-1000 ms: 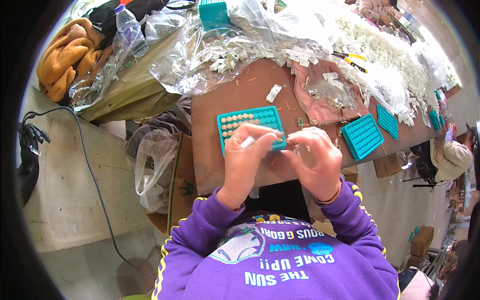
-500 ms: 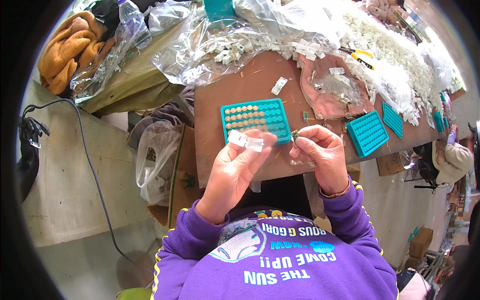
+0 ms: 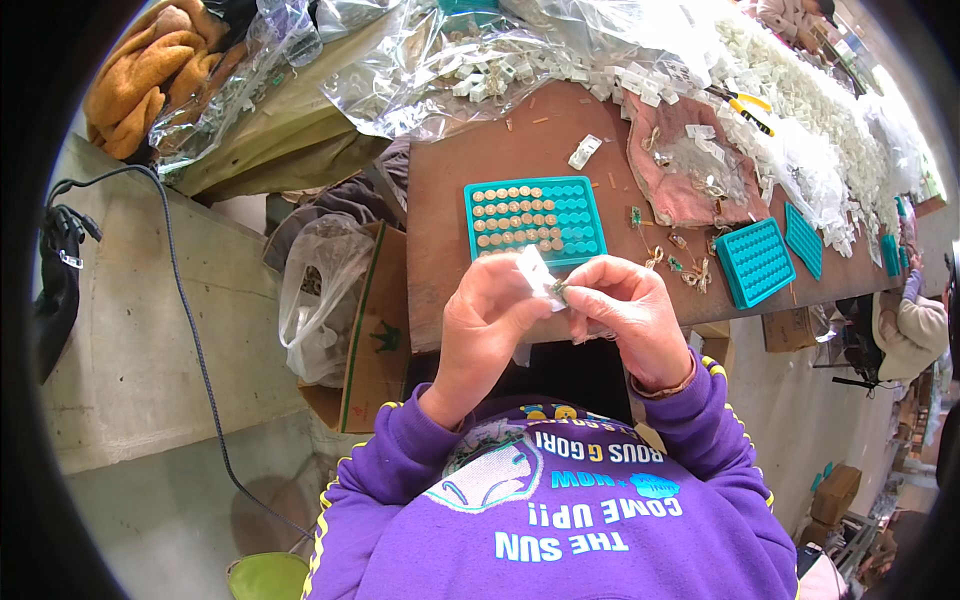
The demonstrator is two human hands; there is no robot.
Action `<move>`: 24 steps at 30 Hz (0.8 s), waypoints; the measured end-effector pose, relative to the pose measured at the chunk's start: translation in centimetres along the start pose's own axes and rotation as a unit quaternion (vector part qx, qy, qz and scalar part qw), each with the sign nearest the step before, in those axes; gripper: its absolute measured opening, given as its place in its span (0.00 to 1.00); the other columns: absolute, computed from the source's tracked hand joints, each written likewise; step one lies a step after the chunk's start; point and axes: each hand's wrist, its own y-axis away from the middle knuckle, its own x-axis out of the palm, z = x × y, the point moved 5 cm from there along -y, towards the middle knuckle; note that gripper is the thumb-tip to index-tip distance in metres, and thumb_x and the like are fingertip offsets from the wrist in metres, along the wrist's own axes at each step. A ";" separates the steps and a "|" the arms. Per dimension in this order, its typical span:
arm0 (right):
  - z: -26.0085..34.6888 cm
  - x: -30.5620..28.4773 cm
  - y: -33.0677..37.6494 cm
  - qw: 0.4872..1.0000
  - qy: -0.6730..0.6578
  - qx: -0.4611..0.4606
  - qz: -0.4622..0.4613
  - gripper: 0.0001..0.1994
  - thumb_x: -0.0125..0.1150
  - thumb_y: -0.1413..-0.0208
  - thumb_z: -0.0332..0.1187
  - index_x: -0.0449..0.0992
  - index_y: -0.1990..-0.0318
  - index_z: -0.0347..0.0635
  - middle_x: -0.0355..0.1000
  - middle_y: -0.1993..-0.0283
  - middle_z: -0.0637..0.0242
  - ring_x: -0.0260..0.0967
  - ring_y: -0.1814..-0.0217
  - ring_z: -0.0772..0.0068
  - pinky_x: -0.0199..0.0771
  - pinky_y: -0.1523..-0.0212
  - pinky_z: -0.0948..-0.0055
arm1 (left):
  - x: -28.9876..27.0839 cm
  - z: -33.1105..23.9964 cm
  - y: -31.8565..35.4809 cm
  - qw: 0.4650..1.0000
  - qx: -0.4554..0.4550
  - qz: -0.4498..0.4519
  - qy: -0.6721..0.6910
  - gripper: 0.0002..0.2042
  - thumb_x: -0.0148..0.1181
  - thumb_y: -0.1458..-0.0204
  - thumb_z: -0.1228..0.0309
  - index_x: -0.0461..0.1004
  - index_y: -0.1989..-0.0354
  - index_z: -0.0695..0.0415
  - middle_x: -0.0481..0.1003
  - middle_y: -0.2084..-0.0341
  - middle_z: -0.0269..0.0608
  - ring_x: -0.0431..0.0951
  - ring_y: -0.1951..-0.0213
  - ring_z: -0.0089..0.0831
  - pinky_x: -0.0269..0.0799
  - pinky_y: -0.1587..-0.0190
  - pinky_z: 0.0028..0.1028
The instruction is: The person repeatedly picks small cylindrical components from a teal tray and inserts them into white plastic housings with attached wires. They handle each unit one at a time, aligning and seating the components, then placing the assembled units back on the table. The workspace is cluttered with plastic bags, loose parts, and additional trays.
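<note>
My left hand [image 3: 482, 312] pinches a small white plastic case [image 3: 535, 268] in front of my chest. The fingertips of my right hand [image 3: 628, 312] close on a small green circuit board [image 3: 559, 287], held right against the case. Fine wires seem to hang below those fingers, but they are blurred. Just beyond my hands lies a teal tray [image 3: 583, 232], with rows of round button cells [image 3: 515, 207] filling its left part. The tray's near edge is partly hidden by my hands.
A second teal tray [image 3: 757, 265] lies right, near loose wired boards [image 3: 697, 277]. Beyond are a pink cloth [image 3: 650, 190], yellow-handled pliers [image 3: 750, 105] and a heap of white cases [image 3: 800, 140]. One white case [image 3: 584, 151] lies alone. A cardboard box [image 3: 385, 300] stands left.
My hands have come together, and the circuit board now meets the white case. The case has tilted in my left hand. The whole view has shifted slightly.
</note>
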 end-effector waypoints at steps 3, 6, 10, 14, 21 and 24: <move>0.0 -0.1 0.1 1.000 0.026 0.003 -0.009 0.07 0.63 0.42 0.29 0.76 0.61 0.34 0.74 0.69 0.70 0.69 0.73 0.86 0.70 0.72 0.85 | -0.1 0.3 0.0 0.999 -0.009 0.021 -0.035 0.11 0.62 0.49 0.83 0.70 0.59 0.60 0.77 0.64 0.35 0.76 0.58 0.20 0.72 0.54 0.23; 0.3 -0.2 0.2 0.999 0.050 -0.006 -0.002 0.06 0.62 0.42 0.29 0.76 0.62 0.34 0.74 0.70 0.69 0.70 0.74 0.85 0.71 0.72 0.84 | -0.2 0.4 -0.1 0.997 -0.005 0.047 -0.059 0.11 0.62 0.48 0.82 0.69 0.59 0.60 0.77 0.63 0.36 0.76 0.58 0.20 0.72 0.54 0.23; 1.1 -0.8 0.6 1.000 -0.010 -0.005 -0.007 0.05 0.59 0.40 0.28 0.74 0.62 0.36 0.75 0.71 0.66 0.71 0.75 0.82 0.71 0.73 0.83 | -0.1 0.6 -0.3 0.998 -0.002 0.065 -0.019 0.09 0.59 0.43 0.79 0.66 0.58 0.60 0.77 0.61 0.41 0.79 0.59 0.28 0.74 0.54 0.26; 0.8 -1.6 0.7 0.998 -0.053 0.005 -0.046 0.05 0.61 0.41 0.31 0.75 0.62 0.38 0.73 0.74 0.71 0.70 0.75 0.84 0.69 0.73 0.85 | 0.4 0.1 -1.2 0.996 -0.041 0.048 0.068 0.07 0.58 0.42 0.76 0.67 0.58 0.60 0.77 0.61 0.42 0.79 0.59 0.30 0.75 0.54 0.29; 0.2 -3.3 1.6 0.986 -0.107 -0.073 -0.102 0.04 0.60 0.39 0.30 0.75 0.61 0.40 0.73 0.74 0.71 0.69 0.76 0.84 0.61 0.75 0.86 | 1.9 -3.9 -9.4 0.972 0.071 0.122 -0.189 0.06 0.62 0.47 0.79 0.71 0.62 0.63 0.78 0.69 0.38 0.79 0.66 0.23 0.75 0.62 0.24; -0.1 -4.0 2.4 0.984 -0.117 -0.081 -0.111 0.04 0.60 0.39 0.30 0.75 0.61 0.39 0.73 0.74 0.71 0.69 0.75 0.84 0.62 0.75 0.86 | 4.6 -4.9 -13.2 0.878 0.197 0.211 -0.381 0.07 0.62 0.49 0.74 0.74 0.65 0.63 0.77 0.76 0.44 0.80 0.71 0.33 0.74 0.66 0.28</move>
